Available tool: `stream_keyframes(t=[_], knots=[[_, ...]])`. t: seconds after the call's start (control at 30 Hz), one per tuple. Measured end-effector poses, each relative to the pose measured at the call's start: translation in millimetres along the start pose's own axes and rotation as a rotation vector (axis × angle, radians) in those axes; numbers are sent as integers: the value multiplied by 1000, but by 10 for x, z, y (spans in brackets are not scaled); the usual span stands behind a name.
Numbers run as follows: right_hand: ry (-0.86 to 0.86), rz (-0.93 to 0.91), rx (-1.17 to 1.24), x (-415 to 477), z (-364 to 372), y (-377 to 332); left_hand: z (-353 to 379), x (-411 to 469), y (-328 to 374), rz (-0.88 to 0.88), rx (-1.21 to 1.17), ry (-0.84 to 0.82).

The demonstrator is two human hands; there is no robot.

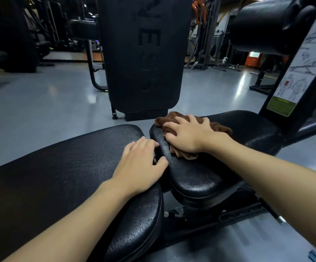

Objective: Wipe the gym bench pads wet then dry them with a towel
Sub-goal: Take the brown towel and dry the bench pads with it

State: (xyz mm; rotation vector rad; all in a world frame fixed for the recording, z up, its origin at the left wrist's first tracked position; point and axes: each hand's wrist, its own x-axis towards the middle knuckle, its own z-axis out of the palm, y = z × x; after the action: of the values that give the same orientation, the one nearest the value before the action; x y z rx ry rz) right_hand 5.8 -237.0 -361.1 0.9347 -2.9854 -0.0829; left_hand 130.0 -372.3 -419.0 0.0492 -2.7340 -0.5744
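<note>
Brown towel lies bunched under the pressing right hand.

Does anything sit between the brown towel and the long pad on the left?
Yes: the left hand rests on the edge of the long pad by the gap, right beside the towel that the right hand presses on the seat pad. Nothing else visible blocks it.
</note>
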Motion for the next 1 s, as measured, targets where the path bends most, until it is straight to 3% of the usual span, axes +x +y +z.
stream_keyframes(t=[0.13, 0.3, 0.73, 1.0], knots=[[-66, 28, -9, 545, -40, -182, 2, -4, 1, 10, -12, 2], [-54, 1, -14, 574, -15, -235, -69, -48, 100, -76, -110, 24], [125, -214, -90, -1295, 194, -197, -133, -114, 96, -121, -335, 66], [-12, -71, 40, -56, 24, -315, -81, -57, 61, -96, -285, 132]])
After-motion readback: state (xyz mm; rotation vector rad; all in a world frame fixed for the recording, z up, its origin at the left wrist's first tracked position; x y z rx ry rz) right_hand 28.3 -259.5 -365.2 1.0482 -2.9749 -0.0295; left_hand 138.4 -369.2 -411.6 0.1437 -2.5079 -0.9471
